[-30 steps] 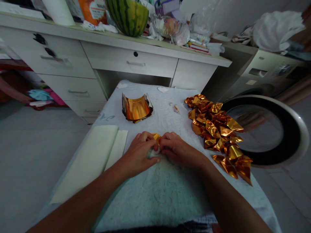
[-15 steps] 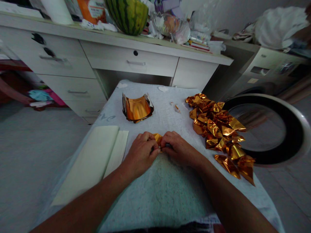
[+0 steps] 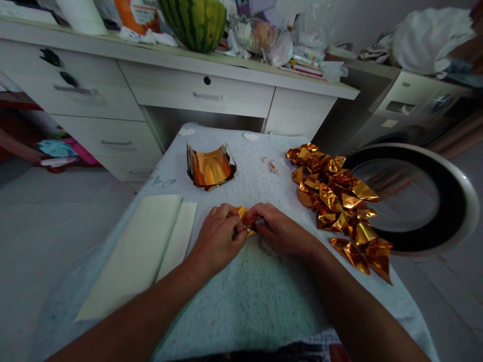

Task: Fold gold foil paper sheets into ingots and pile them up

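Between my hands, a small piece of gold foil paper (image 3: 242, 213) lies at the middle of the cloth-covered table, partly hidden by my fingers. My left hand (image 3: 222, 235) pinches its left side, thumb and fingers pressed together. On the right side, my right hand (image 3: 277, 226) grips the foil with bent fingers. Beyond them stands a curved stack of gold foil sheets (image 3: 211, 168). To the right lies a pile of folded gold foil pieces (image 3: 335, 196). Left of my left hand rest pale yellow paper sheets (image 3: 151, 241).
A tiny orange-and-white scrap (image 3: 270, 165) lies on the tablecloth (image 3: 256, 151). Behind the table, a white drawer counter (image 3: 211, 95) carries a cut watermelon (image 3: 194, 22) and plastic bags. The open round door (image 3: 453, 201) of a washing machine stands at the right, close to the table.
The right fingers have shifted slightly on the foil, and more of its lower edge shows between my hands. The whole view has moved a little.
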Demonstrator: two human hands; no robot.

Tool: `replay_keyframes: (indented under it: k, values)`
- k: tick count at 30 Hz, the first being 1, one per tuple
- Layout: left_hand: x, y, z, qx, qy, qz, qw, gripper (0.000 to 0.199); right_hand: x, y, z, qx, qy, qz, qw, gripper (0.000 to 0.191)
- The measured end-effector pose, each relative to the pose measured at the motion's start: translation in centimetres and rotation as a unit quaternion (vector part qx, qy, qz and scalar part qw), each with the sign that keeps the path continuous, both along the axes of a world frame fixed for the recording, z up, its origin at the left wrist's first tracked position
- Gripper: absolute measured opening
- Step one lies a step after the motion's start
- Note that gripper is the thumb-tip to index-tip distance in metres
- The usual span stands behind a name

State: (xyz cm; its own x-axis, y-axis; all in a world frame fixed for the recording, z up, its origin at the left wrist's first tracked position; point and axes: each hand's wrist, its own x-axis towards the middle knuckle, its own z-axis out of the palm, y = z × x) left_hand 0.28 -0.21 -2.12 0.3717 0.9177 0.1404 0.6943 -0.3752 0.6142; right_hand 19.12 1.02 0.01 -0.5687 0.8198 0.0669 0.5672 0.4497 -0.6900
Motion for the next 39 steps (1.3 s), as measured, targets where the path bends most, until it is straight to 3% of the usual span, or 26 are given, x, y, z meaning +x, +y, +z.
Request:
replay_keyframes:
  k: [18,39]
  values:
    - [0.19,0.01,-0.02,0.004,0.010,0.010,1.000,0.012,-0.23,0.03,-0.30,0.010,-0.045,0.004,0.999,0.023]
    - [0.31,0.02,-0.47,0.023,0.028,0.016,0.999,0.010,-0.11,0.18,-0.47,0.016,-0.031,0.009,0.999,0.019]
